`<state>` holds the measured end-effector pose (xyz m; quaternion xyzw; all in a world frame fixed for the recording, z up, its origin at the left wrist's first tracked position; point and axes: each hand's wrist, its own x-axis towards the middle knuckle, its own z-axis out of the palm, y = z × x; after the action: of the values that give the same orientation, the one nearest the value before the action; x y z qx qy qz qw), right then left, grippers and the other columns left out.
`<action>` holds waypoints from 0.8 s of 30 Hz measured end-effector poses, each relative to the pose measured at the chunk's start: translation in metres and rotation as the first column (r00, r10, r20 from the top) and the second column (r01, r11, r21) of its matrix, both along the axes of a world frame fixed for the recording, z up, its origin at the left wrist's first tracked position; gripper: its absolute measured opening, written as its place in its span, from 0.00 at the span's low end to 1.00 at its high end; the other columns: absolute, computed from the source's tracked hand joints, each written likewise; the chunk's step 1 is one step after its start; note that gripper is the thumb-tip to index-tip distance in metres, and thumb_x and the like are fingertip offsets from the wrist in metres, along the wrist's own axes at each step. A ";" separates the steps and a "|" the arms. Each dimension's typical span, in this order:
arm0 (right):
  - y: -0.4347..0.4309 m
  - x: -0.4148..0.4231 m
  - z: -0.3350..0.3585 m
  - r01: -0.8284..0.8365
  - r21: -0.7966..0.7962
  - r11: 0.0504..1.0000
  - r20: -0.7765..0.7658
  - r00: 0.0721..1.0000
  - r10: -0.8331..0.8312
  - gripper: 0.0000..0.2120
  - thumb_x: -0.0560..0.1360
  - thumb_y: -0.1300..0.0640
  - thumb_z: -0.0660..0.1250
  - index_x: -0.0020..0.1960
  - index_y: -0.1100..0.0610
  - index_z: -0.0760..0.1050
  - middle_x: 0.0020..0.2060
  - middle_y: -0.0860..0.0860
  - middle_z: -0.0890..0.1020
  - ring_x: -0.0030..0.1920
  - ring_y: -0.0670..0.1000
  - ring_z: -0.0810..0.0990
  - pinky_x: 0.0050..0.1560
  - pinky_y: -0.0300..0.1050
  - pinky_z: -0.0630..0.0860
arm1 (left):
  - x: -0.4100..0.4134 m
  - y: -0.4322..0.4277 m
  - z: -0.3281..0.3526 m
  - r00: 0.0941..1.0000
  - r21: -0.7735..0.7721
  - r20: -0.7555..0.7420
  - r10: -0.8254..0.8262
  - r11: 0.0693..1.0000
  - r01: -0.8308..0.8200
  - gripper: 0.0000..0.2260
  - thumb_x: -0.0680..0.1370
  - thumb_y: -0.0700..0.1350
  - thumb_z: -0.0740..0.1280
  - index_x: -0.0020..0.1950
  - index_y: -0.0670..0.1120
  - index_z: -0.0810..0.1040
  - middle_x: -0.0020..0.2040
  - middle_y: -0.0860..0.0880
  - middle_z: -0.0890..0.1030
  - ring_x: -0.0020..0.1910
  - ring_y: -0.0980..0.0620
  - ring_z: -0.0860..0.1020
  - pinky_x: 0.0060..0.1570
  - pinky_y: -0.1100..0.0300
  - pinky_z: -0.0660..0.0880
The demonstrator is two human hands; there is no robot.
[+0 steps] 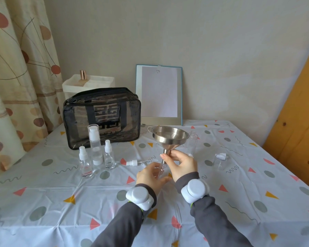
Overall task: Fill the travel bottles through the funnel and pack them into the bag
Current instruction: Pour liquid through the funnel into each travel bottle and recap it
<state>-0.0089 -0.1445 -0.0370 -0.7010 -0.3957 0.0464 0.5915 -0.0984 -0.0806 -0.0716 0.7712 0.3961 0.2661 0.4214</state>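
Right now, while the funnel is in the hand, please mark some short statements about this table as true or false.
1. The right hand holds the steel funnel by its spout. True.
2. The left hand is empty. False: it holds a small clear bottle under the funnel.
3. Three bottles stand in front of the black bag. True.
4. The white spray cap is screwed onto a bottle. False: it lies loose on the tablecloth.
5. The clipboard lies flat. False: it leans upright against the wall.
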 end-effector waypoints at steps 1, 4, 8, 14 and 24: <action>0.000 -0.001 0.000 -0.003 0.003 1.000 0.014 1.000 0.003 0.02 0.69 0.52 0.72 0.41 0.50 0.81 0.34 0.40 0.82 0.41 0.35 0.79 0.43 0.21 0.69 | 0.000 0.000 0.000 1.000 0.006 -0.006 0.001 1.000 -0.001 0.19 0.66 0.52 0.75 0.54 0.53 0.75 0.44 0.57 0.77 0.46 0.58 0.76 0.50 0.66 0.71; -0.001 -0.002 0.000 -0.020 0.006 1.000 0.055 0.998 0.020 0.03 0.69 0.54 0.73 0.42 0.52 0.82 0.35 0.41 0.82 0.41 0.32 0.78 0.43 0.20 0.67 | 0.000 0.001 -0.001 1.000 0.018 -0.010 0.009 1.000 -0.009 0.19 0.66 0.51 0.75 0.54 0.53 0.76 0.45 0.57 0.78 0.45 0.59 0.76 0.49 0.67 0.70; -0.003 -0.003 -0.001 -0.024 0.019 1.000 0.058 0.998 0.023 0.02 0.69 0.55 0.73 0.41 0.52 0.82 0.36 0.42 0.82 0.41 0.34 0.79 0.43 0.21 0.68 | 0.000 0.001 -0.002 1.000 0.025 -0.001 0.013 1.000 -0.013 0.19 0.66 0.51 0.75 0.55 0.53 0.76 0.45 0.56 0.78 0.45 0.59 0.75 0.48 0.67 0.70; -0.005 -0.003 -0.001 -0.049 0.033 0.998 0.035 0.998 0.048 0.07 0.68 0.55 0.73 0.36 0.45 0.79 0.34 0.41 0.83 0.40 0.37 0.80 0.44 0.25 0.72 | 0.001 0.001 -0.003 1.000 0.026 0.010 0.019 0.999 -0.019 0.20 0.65 0.53 0.75 0.55 0.53 0.76 0.47 0.56 0.79 0.46 0.58 0.76 0.49 0.66 0.71; -0.005 0.001 -0.001 -0.045 -0.034 0.998 0.065 0.997 0.047 0.03 0.69 0.52 0.73 0.42 0.50 0.81 0.35 0.38 0.81 0.42 0.35 0.79 0.44 0.21 0.69 | 0.001 0.004 0.010 0.976 0.060 0.067 -0.207 0.977 0.203 0.25 0.68 0.49 0.72 0.63 0.54 0.70 0.55 0.59 0.74 0.58 0.59 0.73 0.55 0.64 0.69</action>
<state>-0.0082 -0.1498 -0.0377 -0.7023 -0.4302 0.0430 0.5655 -0.0971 -0.0762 -0.0618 0.8086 0.2917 0.2596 0.4401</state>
